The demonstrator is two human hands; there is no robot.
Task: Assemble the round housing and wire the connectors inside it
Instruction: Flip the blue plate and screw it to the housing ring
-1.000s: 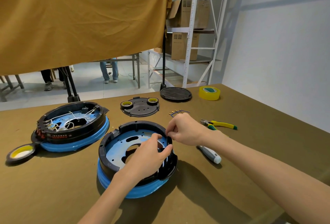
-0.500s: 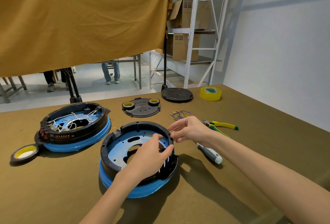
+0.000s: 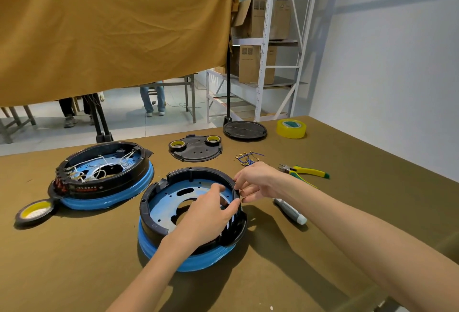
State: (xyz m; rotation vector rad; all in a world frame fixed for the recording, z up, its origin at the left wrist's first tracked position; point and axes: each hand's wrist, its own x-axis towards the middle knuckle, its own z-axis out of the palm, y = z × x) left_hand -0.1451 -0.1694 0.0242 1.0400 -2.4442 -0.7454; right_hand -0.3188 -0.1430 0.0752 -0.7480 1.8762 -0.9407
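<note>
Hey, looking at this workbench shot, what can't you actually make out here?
Head view only:
- What the right hand pinches at the near black-and-blue round housing: too small, covered by fingers.
- The housing's right inner wall: hidden behind the left hand.
- White-handled screwdriver: tip hidden under the right wrist.
- Red label text on the wired far housing: too small, blurred.

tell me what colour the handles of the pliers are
Yellow with green tips, on the pliers, head view.
</note>
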